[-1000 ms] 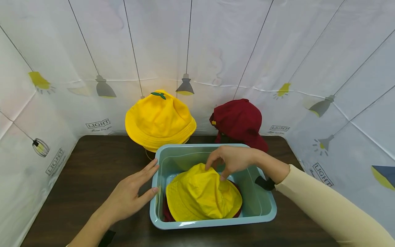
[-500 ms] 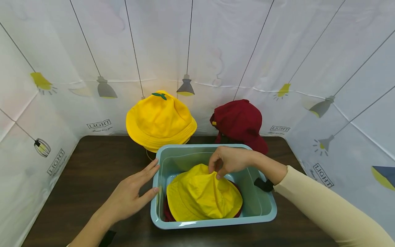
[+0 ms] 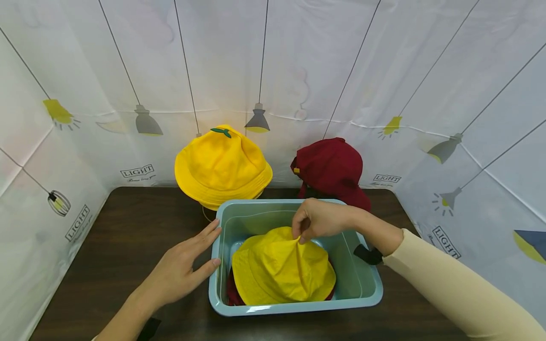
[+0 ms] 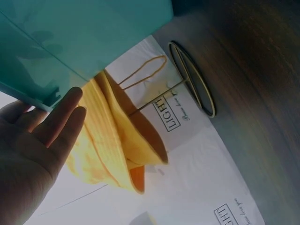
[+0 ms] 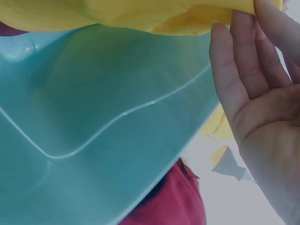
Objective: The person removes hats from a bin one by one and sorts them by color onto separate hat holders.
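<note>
A yellow bucket hat [image 3: 277, 270] lies in a light blue plastic basin [image 3: 294, 308], over dark red cloth [image 3: 233, 291] that peeks out at its edge. My right hand [image 3: 322, 219] reaches in from the right and pinches the crown of this hat between thumb and fingers, drawing the fabric up to a peak. In the right wrist view the hat's yellow fabric [image 5: 140, 14] hangs from the fingertips above the basin's inner wall. With fingers straight, my left hand [image 3: 181, 267] touches the basin's left rim; the left wrist view shows its fingers [image 4: 65, 117] against the outer side.
Behind the basin, a second yellow bucket hat [image 3: 222, 166] with a green leaf sits on a wire stand [image 4: 192, 79]. A dark red cap [image 3: 330, 166] is to its right. The dark wooden table [image 3: 128, 227] ends at white sheet walls printed with lamps.
My right thumb and fingers have closed on the hat's crown and raised it slightly. My left hand has stayed at the basin's rim.
</note>
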Motion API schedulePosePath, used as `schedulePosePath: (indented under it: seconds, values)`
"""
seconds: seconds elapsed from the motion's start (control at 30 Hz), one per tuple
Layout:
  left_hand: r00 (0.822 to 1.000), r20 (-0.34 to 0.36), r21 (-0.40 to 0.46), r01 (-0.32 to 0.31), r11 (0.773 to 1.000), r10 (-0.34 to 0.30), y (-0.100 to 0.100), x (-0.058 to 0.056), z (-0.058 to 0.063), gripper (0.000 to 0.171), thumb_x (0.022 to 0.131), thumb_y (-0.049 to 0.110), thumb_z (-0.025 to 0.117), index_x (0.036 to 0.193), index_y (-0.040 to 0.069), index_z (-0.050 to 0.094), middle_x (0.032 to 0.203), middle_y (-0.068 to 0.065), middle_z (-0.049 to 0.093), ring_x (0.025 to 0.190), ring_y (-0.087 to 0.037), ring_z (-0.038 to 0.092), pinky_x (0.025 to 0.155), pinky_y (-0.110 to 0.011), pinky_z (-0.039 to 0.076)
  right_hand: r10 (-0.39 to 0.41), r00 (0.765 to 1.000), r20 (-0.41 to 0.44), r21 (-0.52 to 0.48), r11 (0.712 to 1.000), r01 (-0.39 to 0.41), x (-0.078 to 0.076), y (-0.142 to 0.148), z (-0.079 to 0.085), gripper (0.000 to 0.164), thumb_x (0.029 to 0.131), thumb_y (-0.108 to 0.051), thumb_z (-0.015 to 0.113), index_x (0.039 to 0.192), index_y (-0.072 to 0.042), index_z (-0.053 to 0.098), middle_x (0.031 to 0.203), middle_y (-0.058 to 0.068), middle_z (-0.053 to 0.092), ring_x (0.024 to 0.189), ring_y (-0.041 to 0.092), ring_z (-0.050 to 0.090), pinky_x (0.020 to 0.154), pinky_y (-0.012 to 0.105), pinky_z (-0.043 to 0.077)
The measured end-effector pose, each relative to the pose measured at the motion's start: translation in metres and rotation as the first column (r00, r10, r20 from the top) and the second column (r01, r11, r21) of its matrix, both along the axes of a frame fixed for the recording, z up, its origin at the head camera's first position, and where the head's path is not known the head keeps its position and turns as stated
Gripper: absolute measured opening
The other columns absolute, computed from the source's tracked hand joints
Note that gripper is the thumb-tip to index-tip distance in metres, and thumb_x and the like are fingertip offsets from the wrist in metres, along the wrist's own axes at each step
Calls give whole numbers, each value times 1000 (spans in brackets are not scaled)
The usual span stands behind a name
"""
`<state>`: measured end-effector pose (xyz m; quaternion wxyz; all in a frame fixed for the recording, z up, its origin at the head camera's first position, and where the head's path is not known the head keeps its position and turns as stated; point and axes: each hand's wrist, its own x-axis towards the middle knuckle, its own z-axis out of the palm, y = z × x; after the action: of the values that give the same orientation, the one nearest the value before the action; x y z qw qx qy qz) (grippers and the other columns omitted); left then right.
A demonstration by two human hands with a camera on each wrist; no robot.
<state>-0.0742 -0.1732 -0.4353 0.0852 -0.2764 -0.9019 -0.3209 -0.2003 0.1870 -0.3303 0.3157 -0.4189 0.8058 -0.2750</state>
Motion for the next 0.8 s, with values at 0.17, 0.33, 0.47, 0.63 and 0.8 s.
schedulePosePath:
  seconds: [0.17,0.33,0.47,0.63,0.8]
  values:
    - [1000,7,5,4,1000,-4,0,0,1,64,105,35,64,161,12,43,171,2,30,145,-29,48,109,-58,47,12,999,-38,-10,1000,-12,3,2,9,14,88,3,80,92,-11,81,90,-5,76,80,11,68,78,30,62]
    - [1000,18,11,6,1000,-6,0,-1,1,63,106,36,63,161,13,43,171,3,29,146,-28,47,110,-59,46,13,998,-57,-18,1000,-14,6,2,16,16,88,4,80,94,-11,81,91,-6,76,80,11,69,79,31,62]
    - [1000,15,11,7,1000,-7,0,-1,1,63,106,35,63,161,12,43,171,2,30,146,-28,47,110,-58,46,11,998,-69,-33,999,-14,6,3,22,16,89,3,80,95,-12,81,91,-5,77,80,11,70,79,32,62]
    - [1000,8,16,12,1000,-13,0,-2,1,63,106,35,64,160,10,45,171,1,31,145,-28,48,110,-57,47,4,994,-113,-61,998,-11,7,4,35,17,89,2,80,95,-14,81,91,-4,76,78,13,68,77,33,63]
    - [1000,11,13,9,1000,-9,0,-1,0,62,106,35,63,160,10,44,171,1,30,145,-28,48,110,-57,47,-6,990,-142,-78,997,-5,8,5,45,17,90,2,80,96,-14,81,92,-5,76,77,14,66,77,33,62]
